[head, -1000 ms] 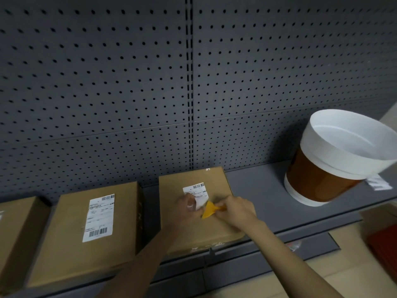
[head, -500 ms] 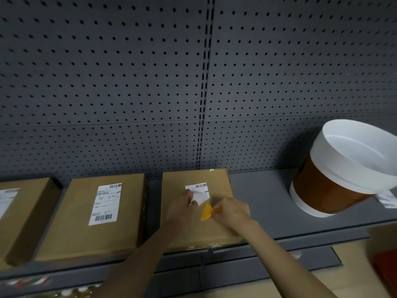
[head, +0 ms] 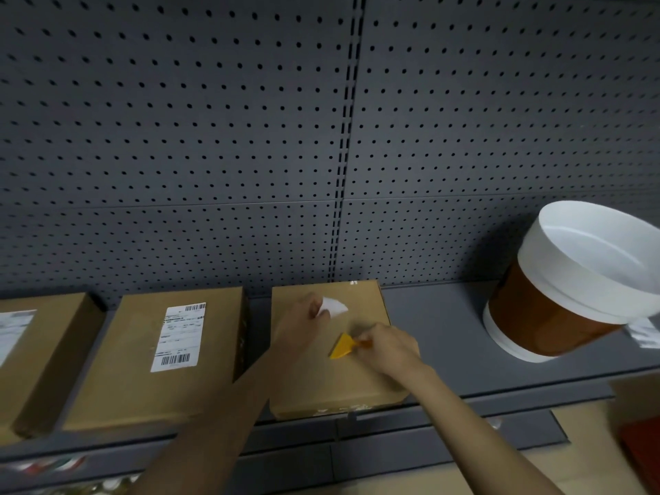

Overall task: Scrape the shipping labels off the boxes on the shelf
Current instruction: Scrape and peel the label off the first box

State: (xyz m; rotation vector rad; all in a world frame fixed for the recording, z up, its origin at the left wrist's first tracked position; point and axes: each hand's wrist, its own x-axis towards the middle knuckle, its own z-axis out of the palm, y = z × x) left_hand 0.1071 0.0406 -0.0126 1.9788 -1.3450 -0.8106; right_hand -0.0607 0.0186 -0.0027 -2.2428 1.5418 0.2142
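Observation:
Three brown cardboard boxes lie flat on the grey shelf (head: 439, 337). Over the right-hand box (head: 328, 384), my left hand (head: 303, 319) pinches a crumpled white label (head: 334, 306) that has come up off the box top. My right hand (head: 387, 348) grips a small yellow scraper (head: 342, 347) by its orange handle, blade pointing left just above the box. The middle box (head: 128, 362) carries a full white shipping label (head: 180, 336). The left box (head: 39, 351) shows part of a label (head: 14, 332) at the frame edge.
A white and brown bucket (head: 571, 291) stands tilted on the shelf at the right, with a white paper (head: 646, 332) beside it. A dark pegboard wall (head: 214, 137) backs the shelf. A lower shelf edge and tan floor show below.
The label on the right-hand box has come off the cardboard and is now crumpled in my left hand. The scraper has drawn back toward me, away from the label spot.

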